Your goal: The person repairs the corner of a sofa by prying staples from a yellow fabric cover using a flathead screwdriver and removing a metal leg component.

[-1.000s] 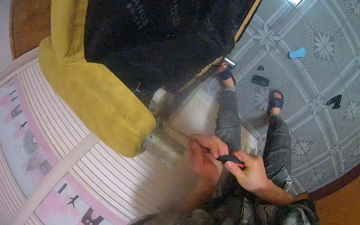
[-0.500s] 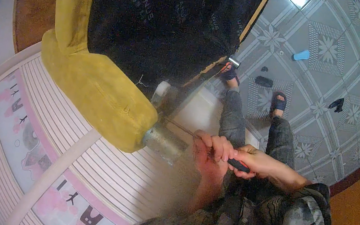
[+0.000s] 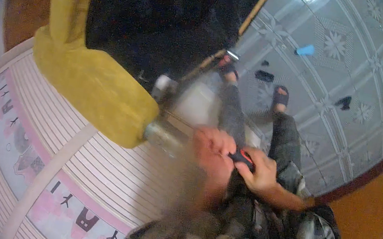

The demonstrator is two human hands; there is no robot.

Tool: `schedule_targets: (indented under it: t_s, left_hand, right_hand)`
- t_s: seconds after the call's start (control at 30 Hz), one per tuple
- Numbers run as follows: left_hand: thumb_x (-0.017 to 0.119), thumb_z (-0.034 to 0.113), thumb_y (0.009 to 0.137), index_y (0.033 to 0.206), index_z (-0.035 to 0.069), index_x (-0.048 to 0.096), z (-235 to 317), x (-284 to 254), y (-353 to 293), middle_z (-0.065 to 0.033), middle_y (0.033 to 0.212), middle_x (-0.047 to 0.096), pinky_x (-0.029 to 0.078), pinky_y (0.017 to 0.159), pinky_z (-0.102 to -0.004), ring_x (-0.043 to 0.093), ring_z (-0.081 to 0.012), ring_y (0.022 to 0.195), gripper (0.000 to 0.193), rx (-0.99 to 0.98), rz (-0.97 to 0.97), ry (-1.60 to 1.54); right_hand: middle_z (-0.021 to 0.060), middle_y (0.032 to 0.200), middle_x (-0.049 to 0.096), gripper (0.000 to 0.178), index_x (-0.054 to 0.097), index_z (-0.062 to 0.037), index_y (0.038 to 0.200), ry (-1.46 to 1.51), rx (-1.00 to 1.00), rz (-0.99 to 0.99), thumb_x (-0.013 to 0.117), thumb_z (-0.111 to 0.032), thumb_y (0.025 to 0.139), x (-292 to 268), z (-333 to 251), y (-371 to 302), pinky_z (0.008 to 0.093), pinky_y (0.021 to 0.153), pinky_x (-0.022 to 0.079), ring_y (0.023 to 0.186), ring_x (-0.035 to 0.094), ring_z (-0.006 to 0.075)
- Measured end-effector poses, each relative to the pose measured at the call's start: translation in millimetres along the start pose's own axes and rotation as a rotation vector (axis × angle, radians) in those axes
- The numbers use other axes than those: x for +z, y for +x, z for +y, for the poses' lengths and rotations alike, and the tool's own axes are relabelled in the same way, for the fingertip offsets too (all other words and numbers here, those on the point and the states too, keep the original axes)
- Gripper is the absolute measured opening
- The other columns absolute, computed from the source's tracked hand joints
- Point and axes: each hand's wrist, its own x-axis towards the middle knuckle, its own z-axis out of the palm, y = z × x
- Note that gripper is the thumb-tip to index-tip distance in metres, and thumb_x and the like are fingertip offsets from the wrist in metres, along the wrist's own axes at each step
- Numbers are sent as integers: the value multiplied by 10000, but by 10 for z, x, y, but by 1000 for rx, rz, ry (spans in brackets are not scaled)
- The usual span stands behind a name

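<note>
My right hand (image 3: 259,173) is closed round the black and red handle of a screwdriver (image 3: 241,160). My left hand (image 3: 212,145), smeared by motion, has its fingers curled about the screwdriver's shaft, just ahead of the handle. The shaft points toward the corner of an overturned piece of furniture with yellow upholstery (image 3: 96,87) and a black fabric underside (image 3: 152,18). A silvery metal leg (image 3: 164,136) sticks out of the yellow part close to my left hand. The screwdriver's tip cannot be made out in the blur.
Striped cream and pink bedding (image 3: 114,162) lies beneath the furniture at left. A second metal leg (image 3: 233,55) is at the far corner, near my foot. On the patterned tile floor (image 3: 338,77) lie a blue object (image 3: 305,50) and black pieces (image 3: 264,75).
The whole view has shifted, so everything sits farther left and up. My right hand's grip on the screwdriver handle has turned, showing more of its red part. My left hand stays at the shaft.
</note>
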Motion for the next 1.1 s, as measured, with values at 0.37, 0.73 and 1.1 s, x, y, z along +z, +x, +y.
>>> schedule_targets:
  t_s: [0.37, 0.73, 1.1]
  left_hand:
    - [302, 349, 953, 823, 91, 379, -103, -171, 23, -39, 557, 373, 379, 504, -332, 384, -183, 507, 298, -48, -303, -347]
    - [291, 337, 970, 718, 125, 341, 41, 93, -19, -6, 513, 330, 343, 458, -329, 345, -158, 452, 333, -55, -114, -113]
    - [293, 378, 965, 783, 117, 377, 73, 40, 49, -38, 579, 414, 388, 567, -352, 422, -195, 551, 329, 10, -82, 75]
  right_hand:
    - [40, 575, 549, 347, 566, -14, 724, 625, 458, -482, 571, -335, 856, -14, 149, 269, 255, 444, 389, 489, 510, 121]
    - [32, 786, 590, 301, 540, -6, 981, 494, 179, -273, 643, -225, 801, -123, 31, 274, 254, 500, 443, 641, 557, 105]
    - [112, 655, 561, 237, 566, -28, 867, -29, -60, -182, 669, -210, 757, -101, 9, 277, 349, 526, 468, 571, 580, 290]
